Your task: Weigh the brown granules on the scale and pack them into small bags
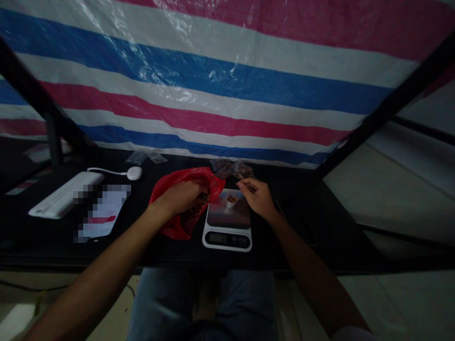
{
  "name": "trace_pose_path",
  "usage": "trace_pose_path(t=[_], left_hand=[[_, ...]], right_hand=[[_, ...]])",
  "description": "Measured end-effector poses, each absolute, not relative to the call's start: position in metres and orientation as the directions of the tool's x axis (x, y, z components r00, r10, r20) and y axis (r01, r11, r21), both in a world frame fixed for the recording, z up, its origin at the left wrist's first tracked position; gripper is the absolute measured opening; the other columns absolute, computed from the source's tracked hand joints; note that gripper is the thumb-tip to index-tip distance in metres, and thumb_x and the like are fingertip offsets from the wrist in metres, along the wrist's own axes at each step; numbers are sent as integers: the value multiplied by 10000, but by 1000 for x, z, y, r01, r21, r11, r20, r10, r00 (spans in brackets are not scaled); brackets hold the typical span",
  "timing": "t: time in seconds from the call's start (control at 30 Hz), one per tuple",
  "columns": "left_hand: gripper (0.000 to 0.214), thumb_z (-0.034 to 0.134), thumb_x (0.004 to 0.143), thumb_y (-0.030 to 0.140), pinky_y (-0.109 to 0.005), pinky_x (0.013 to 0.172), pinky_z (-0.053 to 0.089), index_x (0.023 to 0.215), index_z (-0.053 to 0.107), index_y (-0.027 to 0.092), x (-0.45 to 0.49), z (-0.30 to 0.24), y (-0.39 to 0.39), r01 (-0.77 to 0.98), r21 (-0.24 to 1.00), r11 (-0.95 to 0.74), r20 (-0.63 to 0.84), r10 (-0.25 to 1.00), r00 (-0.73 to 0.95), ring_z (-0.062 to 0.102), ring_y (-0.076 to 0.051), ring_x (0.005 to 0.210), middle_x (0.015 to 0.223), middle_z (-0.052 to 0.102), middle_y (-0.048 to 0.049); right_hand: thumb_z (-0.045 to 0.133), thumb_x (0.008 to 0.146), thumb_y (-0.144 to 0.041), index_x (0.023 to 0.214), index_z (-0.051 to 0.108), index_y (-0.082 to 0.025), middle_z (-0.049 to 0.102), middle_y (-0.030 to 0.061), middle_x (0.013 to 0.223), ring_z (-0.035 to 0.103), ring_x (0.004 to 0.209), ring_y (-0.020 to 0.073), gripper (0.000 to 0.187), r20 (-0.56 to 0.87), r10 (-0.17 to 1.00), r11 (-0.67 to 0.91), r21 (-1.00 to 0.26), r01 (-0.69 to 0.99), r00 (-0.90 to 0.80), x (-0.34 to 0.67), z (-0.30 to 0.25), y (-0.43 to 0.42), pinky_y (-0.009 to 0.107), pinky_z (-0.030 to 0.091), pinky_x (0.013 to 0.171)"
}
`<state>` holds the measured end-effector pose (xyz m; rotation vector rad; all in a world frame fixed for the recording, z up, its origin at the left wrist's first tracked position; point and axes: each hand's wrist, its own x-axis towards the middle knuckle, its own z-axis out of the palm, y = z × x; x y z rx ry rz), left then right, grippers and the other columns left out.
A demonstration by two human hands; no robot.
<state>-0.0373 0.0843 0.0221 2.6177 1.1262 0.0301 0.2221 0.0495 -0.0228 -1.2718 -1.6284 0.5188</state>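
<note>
My left hand (190, 195) reaches into an open red plastic bag (174, 232), its fingertips hidden among small brown dried pieces (194, 210). To the right of the bag stands a white digital kitchen scale (227, 240) with a metal plate (222, 220). A small white cup (231, 204) holding brown pieces sits on that plate. My right hand (259, 196) is beside the cup at the plate's far right, thumb and fingers closed together. Something brownish shows between those fingers, too dim to name.
Clear bags of brown pieces (243, 169) lie behind the scale. Flat clear bags (142, 156) are at the back left. A white power strip (66, 195), a white round device on a cable (134, 173) and a partly blurred pale packet (106, 213) lie left. Striped sheeting (213, 104) hangs behind.
</note>
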Motion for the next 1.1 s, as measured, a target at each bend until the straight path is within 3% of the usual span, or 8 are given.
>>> trace_pose_path(t=[0.2, 0.6, 0.87, 1.1], left_hand=[[283, 526, 925, 147, -340, 900, 511, 1096, 750, 171, -44, 23, 86, 713, 234, -661, -83, 717, 692, 708, -291, 1068, 1159, 756, -133], [260, 559, 935, 194, -318, 901, 517, 1094, 763, 208, -60, 30, 86, 677, 348, -649, -69, 702, 709, 718, -245, 1031, 1139, 771, -74], [173, 601, 954, 212, -255, 818, 489, 1032, 753, 191, -16, 62, 70, 441, 437, -784, 147, 546, 825, 704, -184, 926, 1023, 769, -48], [172, 609, 908, 121, -244, 780, 473, 951, 759, 194, 22, 67, 77, 383, 422, -822, 127, 472, 872, 709, -178, 872, 940, 773, -41]], right_hand=[[594, 900, -411, 812, 744, -195, 711, 39, 696, 614, 602, 172, 278, 431, 902, 370, -788, 492, 11, 223, -24, 50, 279, 425, 560], [593, 902, -402, 820, 744, -170, 699, 34, 678, 600, 589, 153, 289, 451, 892, 387, -776, 498, 9, 224, -22, 50, 256, 417, 555], [596, 897, -396, 825, 740, -168, 671, 19, 656, 568, 573, 143, 279, 453, 891, 389, -784, 484, 18, 226, -22, 50, 252, 397, 543], [594, 907, -391, 831, 731, -168, 687, 29, 696, 600, 605, 150, 272, 455, 890, 400, -799, 448, 16, 228, -23, 51, 256, 423, 568]])
